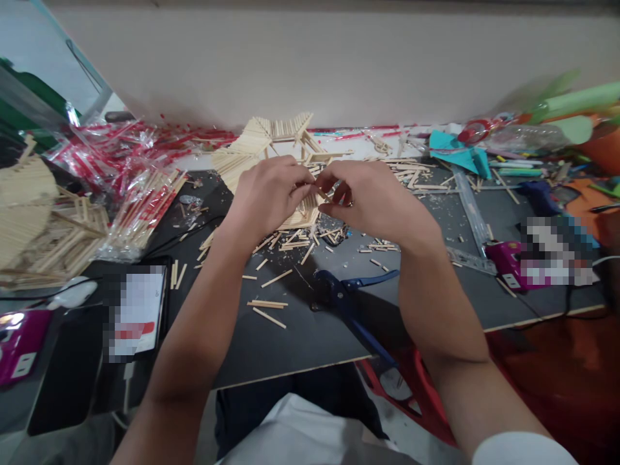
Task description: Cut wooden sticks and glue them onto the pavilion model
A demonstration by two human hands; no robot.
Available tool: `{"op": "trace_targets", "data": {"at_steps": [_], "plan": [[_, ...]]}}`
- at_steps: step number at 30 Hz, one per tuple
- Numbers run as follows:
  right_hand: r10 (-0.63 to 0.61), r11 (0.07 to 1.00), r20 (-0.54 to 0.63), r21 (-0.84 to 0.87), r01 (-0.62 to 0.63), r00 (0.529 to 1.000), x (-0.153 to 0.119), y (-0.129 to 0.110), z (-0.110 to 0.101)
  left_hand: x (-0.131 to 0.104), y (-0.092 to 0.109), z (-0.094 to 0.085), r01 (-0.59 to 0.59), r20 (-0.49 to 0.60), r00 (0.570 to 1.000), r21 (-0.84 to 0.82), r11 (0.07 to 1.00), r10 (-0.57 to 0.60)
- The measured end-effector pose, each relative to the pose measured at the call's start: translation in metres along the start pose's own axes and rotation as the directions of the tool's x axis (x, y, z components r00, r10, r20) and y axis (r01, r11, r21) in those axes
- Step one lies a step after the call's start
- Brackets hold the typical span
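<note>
A model built of thin wooden sticks stands at the table's back centre, with a curved slatted roof. In front of it, my left hand has its thumb and forefinger pinched together at the model's near part. My right hand faces it from the right, fingers curled around a small wooden stick piece. The fingertips of both hands almost meet there. Whatever is between my left fingertips is too small to make out. Short cut sticks lie scattered below my hands.
A blue cutter lies near the front edge. At left are wrapped stick bundles, a phone and another stick model. A clear ruler, a turquoise paper piece and a magenta box are at right.
</note>
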State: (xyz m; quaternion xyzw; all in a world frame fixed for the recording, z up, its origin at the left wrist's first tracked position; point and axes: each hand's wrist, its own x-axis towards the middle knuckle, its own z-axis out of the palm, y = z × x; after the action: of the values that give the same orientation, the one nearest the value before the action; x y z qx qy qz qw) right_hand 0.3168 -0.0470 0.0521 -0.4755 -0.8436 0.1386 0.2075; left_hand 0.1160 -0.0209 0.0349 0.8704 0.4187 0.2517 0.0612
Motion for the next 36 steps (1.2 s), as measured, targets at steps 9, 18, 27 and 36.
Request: {"op": "trace_targets", "data": {"at_steps": [9, 18, 27, 36], "plan": [[0.005, 1.0, -0.009, 0.009, -0.005, 1.0, 0.001, 0.002, 0.002, 0.0, -0.001, -0.002, 0.0, 0.011, 1.0, -0.012, 1.0, 0.001], [0.049, 0.999, -0.035, 0.019, -0.048, 0.998, 0.001, 0.001, 0.003, -0.004, 0.0, -0.012, -0.062, 0.104, 0.992, -0.025, 0.998, 0.065], [0.085, 0.996, -0.027, 0.021, -0.085, 0.996, 0.001, 0.001, 0.002, -0.005, 0.003, -0.014, -0.073, 0.126, 0.989, 0.008, 0.997, 0.071], [0.094, 0.996, 0.037, -0.006, -0.094, 0.995, -0.003, 0.004, -0.007, -0.007, 0.01, -0.015, -0.07, 0.103, 0.993, 0.089, 0.994, 0.061]]}}
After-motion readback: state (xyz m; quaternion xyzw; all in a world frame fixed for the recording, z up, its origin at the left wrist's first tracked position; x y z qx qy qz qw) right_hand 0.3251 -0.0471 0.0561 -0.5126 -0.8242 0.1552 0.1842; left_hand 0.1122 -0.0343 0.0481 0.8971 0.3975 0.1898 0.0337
